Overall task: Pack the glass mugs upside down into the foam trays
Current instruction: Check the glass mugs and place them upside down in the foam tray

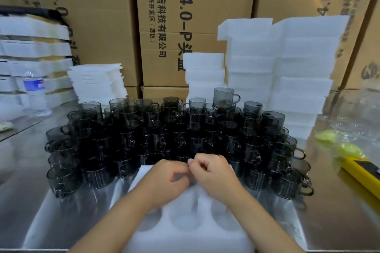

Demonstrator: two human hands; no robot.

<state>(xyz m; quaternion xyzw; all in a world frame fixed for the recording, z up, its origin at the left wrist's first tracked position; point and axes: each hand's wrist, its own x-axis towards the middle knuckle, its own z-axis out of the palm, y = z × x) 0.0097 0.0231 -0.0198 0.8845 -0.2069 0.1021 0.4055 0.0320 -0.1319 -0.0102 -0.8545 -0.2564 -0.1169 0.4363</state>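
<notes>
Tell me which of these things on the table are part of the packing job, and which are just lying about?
Job: smoked glass mugs; foam tray under both hands; spare foam stacks.

Lying about: water bottle; yellow tool; cardboard boxes.

- The foam tray runs off the bottom edge, and the left hand and right hand hide its far end.
- Both hands are curled with fingertips meeting; whether they pinch anything cannot be told.
- The glass mugs overlap into a dark mass, so their number is unclear.
- The yellow tool is cut off at the right edge.
- The water bottle label is too blurred to read.
</notes>
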